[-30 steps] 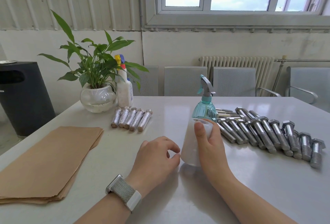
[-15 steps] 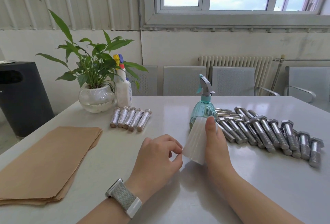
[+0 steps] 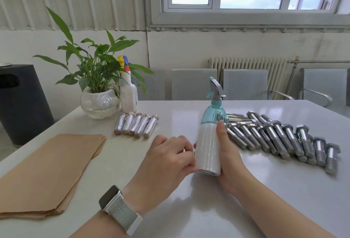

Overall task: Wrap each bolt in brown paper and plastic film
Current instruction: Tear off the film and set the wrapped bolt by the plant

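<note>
So you'd got five wrapped bolts done, lined up in a row by the glass plant bowl, but that big pile of bare steel hex bolts on the right of the white counter hadn't been touched, so loads left. Your right hand had its fingers curled round the upright white roll of plastic film, your left hand was pinching at its edge, probably hunting the loose end, and the stack of brown paper sheets sat waiting at the left.

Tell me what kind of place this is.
Probably an office or waiting room used as a packing bench: a white table with loose bolts, brown paper, a radiator under the window, metal seats along the wall.
</note>
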